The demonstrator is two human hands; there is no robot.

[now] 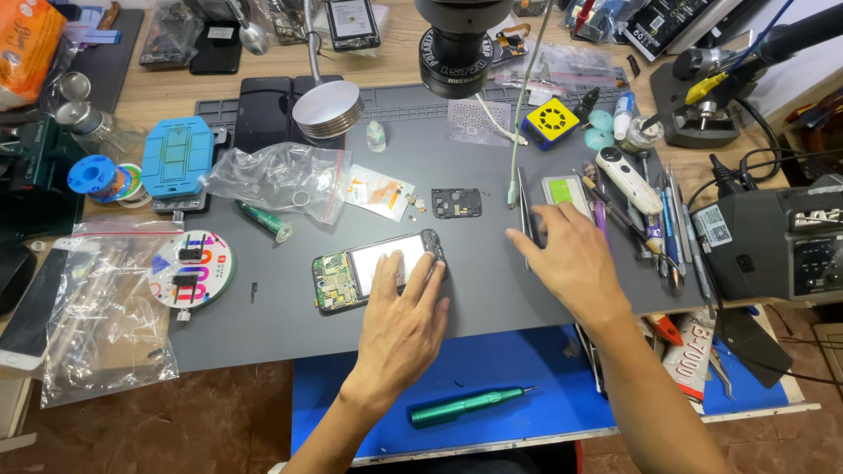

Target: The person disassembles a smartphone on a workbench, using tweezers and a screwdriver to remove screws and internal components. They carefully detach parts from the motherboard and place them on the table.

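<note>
Grey mat (263, 325) | left hand (399, 329) flat on opened phone (378, 268) | right hand (571, 259) fingers spread over tweezers (524, 206) | tools crowd right

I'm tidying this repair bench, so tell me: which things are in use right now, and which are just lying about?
In use:
left hand on the opened phone
right hand at the tweezers

Lying about:
green screwdriver
plastic bag
yellow cube
solder spool
</note>
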